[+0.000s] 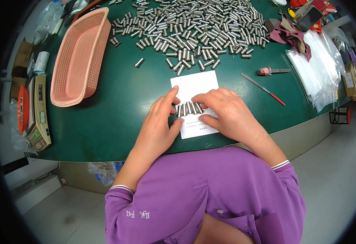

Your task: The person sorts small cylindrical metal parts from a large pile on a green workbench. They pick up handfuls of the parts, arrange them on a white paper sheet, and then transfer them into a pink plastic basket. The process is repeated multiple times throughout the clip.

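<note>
A short row of shiny metal pins point(189, 109) lies side by side on a white printed sheet point(194, 83) in front of me. My left hand point(157, 120) curves around the row's left end, its thumb and fingers apart and close against the outermost pin. At the opposite end is my right hand point(228, 112), bent in the same way, with its index finger above the row and its thumb below. Neither hand is closed around a pin. Beyond the sheet spreads a large heap of similar metal pins point(194, 30), with one loose pin point(139, 62) off to the left.
A pink perforated basket point(58, 87) stands left on the green table point(129, 122), beside a scale point(40, 118) and an orange dish point(23, 107). To the right are a red-tipped file point(263, 89), a wrapped-handled blade point(273, 71), a maroon cloth point(289, 36) and plastic bags point(314, 67).
</note>
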Action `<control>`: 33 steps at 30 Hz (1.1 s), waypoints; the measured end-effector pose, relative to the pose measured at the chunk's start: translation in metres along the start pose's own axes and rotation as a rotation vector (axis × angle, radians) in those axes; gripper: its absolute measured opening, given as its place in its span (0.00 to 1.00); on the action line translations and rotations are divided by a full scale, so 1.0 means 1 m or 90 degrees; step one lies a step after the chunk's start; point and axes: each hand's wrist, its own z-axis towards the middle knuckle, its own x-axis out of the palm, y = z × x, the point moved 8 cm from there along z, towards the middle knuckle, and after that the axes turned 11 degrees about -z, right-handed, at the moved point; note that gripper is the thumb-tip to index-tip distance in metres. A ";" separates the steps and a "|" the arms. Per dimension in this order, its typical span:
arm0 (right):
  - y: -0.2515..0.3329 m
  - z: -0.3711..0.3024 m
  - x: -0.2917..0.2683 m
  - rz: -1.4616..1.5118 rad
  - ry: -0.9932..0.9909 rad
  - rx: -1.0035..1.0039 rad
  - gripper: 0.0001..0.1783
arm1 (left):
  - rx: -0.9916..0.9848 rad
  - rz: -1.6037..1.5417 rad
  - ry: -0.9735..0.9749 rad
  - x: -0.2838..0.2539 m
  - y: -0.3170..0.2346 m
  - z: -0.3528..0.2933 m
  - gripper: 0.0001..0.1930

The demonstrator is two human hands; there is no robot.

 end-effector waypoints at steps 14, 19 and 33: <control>0.007 -0.001 0.005 0.021 0.020 -0.009 0.23 | -0.034 -0.020 -0.030 -0.010 0.008 -0.005 0.43; 0.009 0.000 0.006 0.026 0.011 -0.015 0.24 | -0.045 0.002 -0.037 -0.014 0.009 -0.005 0.42; 0.010 -0.001 0.006 0.048 -0.033 0.008 0.24 | -0.034 0.015 -0.042 -0.016 0.011 -0.006 0.42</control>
